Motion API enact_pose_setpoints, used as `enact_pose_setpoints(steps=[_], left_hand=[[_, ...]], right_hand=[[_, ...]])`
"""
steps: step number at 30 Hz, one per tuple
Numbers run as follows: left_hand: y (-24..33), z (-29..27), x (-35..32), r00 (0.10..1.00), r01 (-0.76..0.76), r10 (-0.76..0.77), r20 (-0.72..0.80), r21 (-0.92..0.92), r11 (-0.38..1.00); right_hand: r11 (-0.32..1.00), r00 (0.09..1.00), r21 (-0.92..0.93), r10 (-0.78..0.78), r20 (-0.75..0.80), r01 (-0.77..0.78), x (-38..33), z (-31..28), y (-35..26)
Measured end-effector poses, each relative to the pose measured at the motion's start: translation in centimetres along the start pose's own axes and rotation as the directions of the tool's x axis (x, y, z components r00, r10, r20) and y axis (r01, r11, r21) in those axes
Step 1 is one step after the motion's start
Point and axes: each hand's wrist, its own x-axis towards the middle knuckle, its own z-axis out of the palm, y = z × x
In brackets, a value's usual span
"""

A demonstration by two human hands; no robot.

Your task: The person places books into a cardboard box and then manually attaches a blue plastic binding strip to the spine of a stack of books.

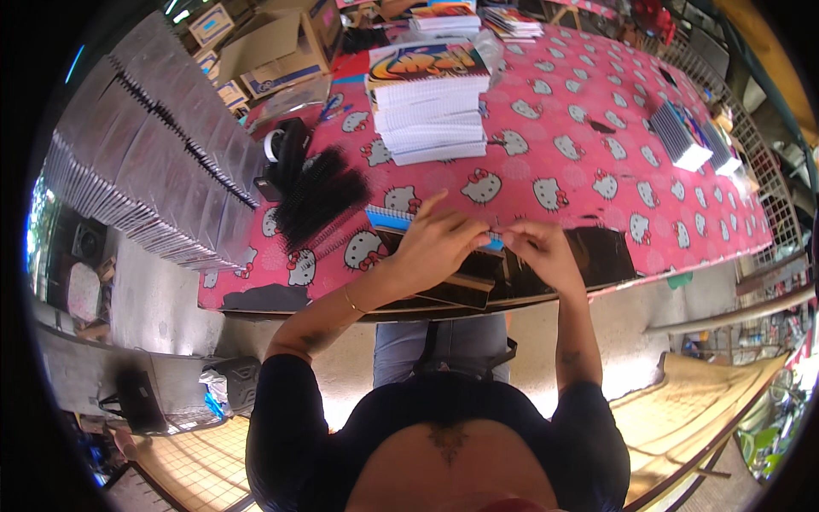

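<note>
A notebook with a blue strip showing [386,219] lies at the table's near edge, mostly covered by my hands. My left hand [437,246] rests over it, with its fingertips closed at the notebook's edge and one finger raised. Close beside it, my right hand [541,248] pinches at the right end of that edge; what sits between its fingertips is too small to make out. A dark board [465,292] lies under the notebook. Left of my left hand is a heap of black spiral binding coils [324,200].
A pile of white-paged books [431,119] with a colourful cover stands beyond my hands. Tall stacks of spiral-bound notebooks [141,136] rise at left, near an open cardboard box [273,55]. Smaller book stacks [680,136] lie at right on the pink patterned tablecloth [559,115].
</note>
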Motion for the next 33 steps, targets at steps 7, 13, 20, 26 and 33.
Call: enact_pose_setpoints(steps=[7, 13, 20, 26, 33], left_hand=[[0.2, 0.3, 0.3, 0.999, 0.031, -0.031, -0.027, 0.001, 1.000], [1.1, 0.3, 0.0, 0.994, -0.008, 0.015, -0.113, 0.063, 0.998], [2.5, -10.1, 4.0, 0.910, 0.269, -0.398, -0.112, -0.570, 0.776], [1.0, -8.4, 10.6, 0.958, -0.145, 0.030, -0.287, -0.387, 0.910], [-17.5, -3.3, 14.9, 0.989, 0.013, 0.026, -0.143, 0.261, 0.965]], right_hand=[[0.999, 0.991, 0.019, -0.033, 0.132, 0.031, 1.3, -1.4, -0.9], [0.922, 0.954, -0.282, -0.292, -0.061, 0.265, 1.3, 1.1, -1.9], [0.803, 0.716, -0.368, -0.590, -0.375, 0.469, -2.7, 4.9, -8.0], [0.975, 0.621, -0.034, -0.167, -0.766, 0.220, -2.2, -2.1, -6.0], [0.872, 0.927, -0.390, 0.164, -0.339, -0.296, -4.3, -23.6, 17.9]])
